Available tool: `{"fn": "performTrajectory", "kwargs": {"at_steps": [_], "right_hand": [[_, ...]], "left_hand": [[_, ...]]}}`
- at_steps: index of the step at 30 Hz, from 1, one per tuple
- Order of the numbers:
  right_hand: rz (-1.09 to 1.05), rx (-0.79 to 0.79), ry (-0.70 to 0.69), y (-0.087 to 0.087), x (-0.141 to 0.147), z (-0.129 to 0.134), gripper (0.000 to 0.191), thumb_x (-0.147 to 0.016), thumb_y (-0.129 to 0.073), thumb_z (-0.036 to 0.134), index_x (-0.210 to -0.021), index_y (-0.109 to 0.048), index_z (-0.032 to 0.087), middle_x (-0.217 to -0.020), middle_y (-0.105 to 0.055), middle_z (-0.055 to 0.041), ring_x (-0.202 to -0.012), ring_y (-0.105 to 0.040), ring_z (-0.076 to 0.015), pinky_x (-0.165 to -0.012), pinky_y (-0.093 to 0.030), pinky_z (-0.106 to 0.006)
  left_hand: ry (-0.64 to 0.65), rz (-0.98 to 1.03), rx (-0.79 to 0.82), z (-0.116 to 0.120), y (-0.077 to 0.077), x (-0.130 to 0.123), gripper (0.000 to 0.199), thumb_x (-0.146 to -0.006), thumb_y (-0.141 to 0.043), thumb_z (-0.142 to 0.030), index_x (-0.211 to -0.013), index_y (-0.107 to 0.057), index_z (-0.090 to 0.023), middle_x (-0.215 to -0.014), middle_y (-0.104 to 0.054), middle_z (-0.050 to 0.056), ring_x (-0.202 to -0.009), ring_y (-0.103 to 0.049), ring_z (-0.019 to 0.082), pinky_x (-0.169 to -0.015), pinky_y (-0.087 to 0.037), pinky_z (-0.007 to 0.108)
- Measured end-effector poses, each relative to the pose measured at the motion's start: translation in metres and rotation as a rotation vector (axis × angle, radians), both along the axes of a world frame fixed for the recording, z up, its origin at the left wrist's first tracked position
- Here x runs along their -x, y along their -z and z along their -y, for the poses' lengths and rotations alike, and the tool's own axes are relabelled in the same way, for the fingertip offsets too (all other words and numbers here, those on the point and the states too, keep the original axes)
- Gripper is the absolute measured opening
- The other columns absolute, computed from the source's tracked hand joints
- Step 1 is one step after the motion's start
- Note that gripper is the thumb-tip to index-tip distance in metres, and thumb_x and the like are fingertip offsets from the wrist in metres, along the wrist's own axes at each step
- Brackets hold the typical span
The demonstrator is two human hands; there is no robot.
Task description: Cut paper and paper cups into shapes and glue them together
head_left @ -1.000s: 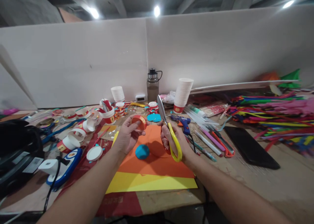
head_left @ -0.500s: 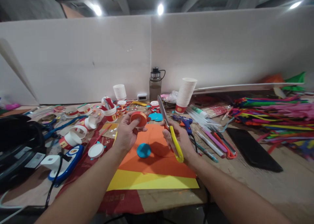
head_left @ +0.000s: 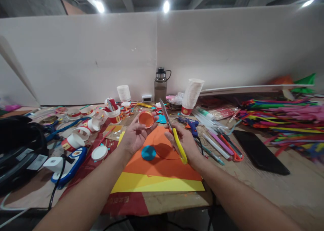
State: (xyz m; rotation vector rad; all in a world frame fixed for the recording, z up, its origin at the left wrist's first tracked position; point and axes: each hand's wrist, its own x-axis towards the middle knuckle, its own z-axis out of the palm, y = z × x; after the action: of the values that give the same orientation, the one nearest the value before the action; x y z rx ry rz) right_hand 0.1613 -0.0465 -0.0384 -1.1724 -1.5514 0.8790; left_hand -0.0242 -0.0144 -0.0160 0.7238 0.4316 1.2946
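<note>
My left hand point(head_left: 135, 136) grips the rim of a short cut-down paper cup point(head_left: 146, 119), tilted so its orange face shows. In my right hand point(head_left: 188, 142) is a pair of scissors point(head_left: 179, 146) with yellow handles, blades pointing up and away. Below both hands lies a sheet of orange paper point(head_left: 136, 165), with a large circle outlined on its right part. A blue paper disc point(head_left: 148, 153) rests on that sheet. Yellow paper point(head_left: 152, 184) sticks out under its near edge. More blue discs point(head_left: 162, 119) lie just beyond my hands.
Behind stand a water bottle point(head_left: 160, 85) and a tall stack of paper cups point(head_left: 192, 96). To the right are a blue glue gun point(head_left: 192, 127), a black phone point(head_left: 260, 151) and colourful pipe cleaners point(head_left: 286, 118). Cup rings point(head_left: 73, 142) and a power strip point(head_left: 72, 168) lie left.
My left thumb has come off the orange face, and the cut-down cup has turned, showing more of it. The scissors have shifted slightly left, still in my right hand.
</note>
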Motion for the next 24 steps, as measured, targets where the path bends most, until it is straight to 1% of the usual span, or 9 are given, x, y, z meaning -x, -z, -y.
{"fn": "performTrajectory", "kwargs": {"at_steps": [3, 6, 8, 10, 12, 16, 19, 22, 24], "right_hand": [[-0.007, 0.015, 0.006, -0.003, 0.001, 0.001, 0.041, -0.080, -0.068, 0.047, -0.108, -0.063, 0.018, -0.059, -0.050, 0.0045, -0.047, -0.044, -0.0096, -0.043, -0.037, -0.022], [-0.009, 0.030, 0.009, -0.003, 0.002, 0.001, 0.042, -0.079, -0.068, 0.048, -0.108, -0.064, 0.018, -0.059, -0.050, 0.0043, -0.047, -0.044, -0.0098, -0.044, -0.038, -0.022], [-0.016, 0.030, 0.010, -0.002, 0.003, 0.000, 0.043, -0.079, -0.067, 0.049, -0.109, -0.064, 0.018, -0.061, -0.051, 0.0039, -0.048, -0.045, -0.0096, -0.045, -0.039, -0.022], [-0.021, 0.031, 0.006, -0.001, 0.003, 0.000, 0.044, -0.079, -0.067, 0.049, -0.110, -0.063, 0.018, -0.062, -0.052, 0.0035, -0.048, -0.045, -0.0094, -0.045, -0.039, -0.022], [-0.019, 0.045, 0.002, 0.000, 0.002, -0.001, 0.045, -0.080, -0.067, 0.049, -0.112, -0.063, 0.018, -0.060, -0.051, 0.0041, -0.047, -0.045, -0.0097, -0.044, -0.039, -0.022], [-0.011, 0.061, -0.002, -0.001, 0.002, 0.000, 0.044, -0.080, -0.067, 0.049, -0.112, -0.064, 0.018, -0.058, -0.051, 0.0046, -0.046, -0.045, -0.0094, -0.043, -0.037, -0.021], [-0.016, 0.060, -0.002, -0.002, 0.003, 0.000, 0.044, -0.081, -0.067, 0.049, -0.111, -0.064, 0.018, -0.058, -0.051, 0.0047, -0.045, -0.045, -0.0088, -0.042, -0.036, -0.021], [-0.031, 0.068, -0.013, -0.001, 0.003, 0.000, 0.041, -0.081, -0.067, 0.048, -0.111, -0.064, 0.019, -0.056, -0.051, 0.0054, -0.044, -0.045, -0.0088, -0.041, -0.036, -0.020], [-0.044, 0.073, -0.019, 0.000, 0.003, 0.000, 0.039, -0.081, -0.068, 0.047, -0.110, -0.064, 0.020, -0.056, -0.051, 0.0056, -0.043, -0.045, -0.0088, -0.040, -0.035, -0.020]], "left_hand": [[0.029, 0.017, 0.006, 0.003, -0.004, 0.000, 0.074, -0.071, -0.047, 0.002, -0.140, -0.044, -0.025, -0.131, -0.063, 0.010, -0.125, -0.059, 0.026, -0.107, -0.045, 0.052], [0.041, 0.007, -0.008, 0.004, -0.005, 0.000, 0.081, -0.066, -0.046, 0.006, -0.141, -0.044, -0.026, -0.129, -0.064, 0.008, -0.124, -0.060, 0.025, -0.110, -0.043, 0.050], [0.049, -0.013, -0.026, 0.004, -0.004, 0.000, 0.078, -0.068, -0.049, 0.008, -0.139, -0.046, -0.024, -0.127, -0.064, 0.008, -0.121, -0.062, 0.024, -0.112, -0.043, 0.046], [0.054, -0.034, -0.043, 0.004, -0.002, -0.001, 0.070, -0.073, -0.055, 0.006, -0.136, -0.050, -0.023, -0.127, -0.065, 0.008, -0.118, -0.064, 0.024, -0.112, -0.043, 0.043], [0.053, -0.060, -0.046, 0.002, -0.001, -0.002, 0.060, -0.077, -0.059, 0.002, -0.132, -0.055, -0.021, -0.128, -0.064, 0.008, -0.116, -0.065, 0.023, -0.111, -0.045, 0.042], [0.063, -0.116, -0.030, -0.001, 0.002, -0.002, 0.038, -0.084, -0.063, -0.010, -0.121, -0.062, -0.015, -0.127, -0.066, 0.011, -0.110, -0.067, 0.022, -0.104, -0.052, 0.041], [0.066, -0.131, -0.040, -0.003, 0.005, -0.002, 0.034, -0.084, -0.066, -0.013, -0.117, -0.065, -0.015, -0.128, -0.066, 0.010, -0.104, -0.069, 0.018, -0.094, -0.058, 0.033], [0.064, -0.140, -0.023, -0.005, 0.007, -0.002, 0.029, -0.083, -0.069, -0.015, -0.112, -0.067, -0.017, -0.117, -0.071, 0.007, -0.091, -0.071, 0.013, -0.080, -0.061, 0.024], [0.070, -0.157, 0.003, -0.006, 0.007, -0.001, 0.027, -0.083, -0.070, -0.018, -0.110, -0.068, -0.016, -0.108, -0.074, 0.006, -0.085, -0.072, 0.012, -0.071, -0.061, 0.019]]}}
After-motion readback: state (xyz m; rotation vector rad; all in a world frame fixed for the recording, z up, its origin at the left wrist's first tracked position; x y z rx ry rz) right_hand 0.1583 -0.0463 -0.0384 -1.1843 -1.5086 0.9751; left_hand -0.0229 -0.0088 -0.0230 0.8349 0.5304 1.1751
